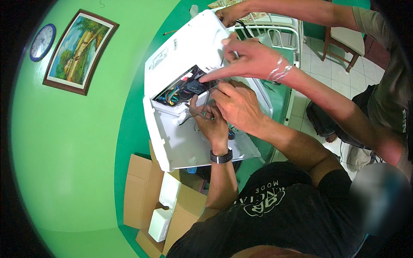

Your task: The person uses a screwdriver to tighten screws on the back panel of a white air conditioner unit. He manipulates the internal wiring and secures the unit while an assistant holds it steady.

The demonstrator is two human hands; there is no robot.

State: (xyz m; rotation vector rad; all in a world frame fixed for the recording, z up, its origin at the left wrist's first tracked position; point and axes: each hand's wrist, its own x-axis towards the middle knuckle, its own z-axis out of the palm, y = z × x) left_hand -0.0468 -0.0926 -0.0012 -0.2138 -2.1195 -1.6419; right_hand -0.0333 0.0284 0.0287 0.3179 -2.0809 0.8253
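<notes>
A white plastic appliance housing stands tilted, with its lower cover swung open. Coloured wires and dark parts fill an open compartment in it. My left hand, a black watch on its wrist, is closed around a thin grey, bent length, cable or rod, just below the compartment. Right beside it, my right hand has its fingers pinched at the compartment's edge; what they hold is hidden. Another person's hand reaches over mine, index finger pointing at the wiring. That person's other hand grips the housing's top corner.
An open cardboard box with white foam packing lies below the housing. A white metal bed frame stands behind. Farther right are a wooden chair and a black bag. A framed painting hangs at left.
</notes>
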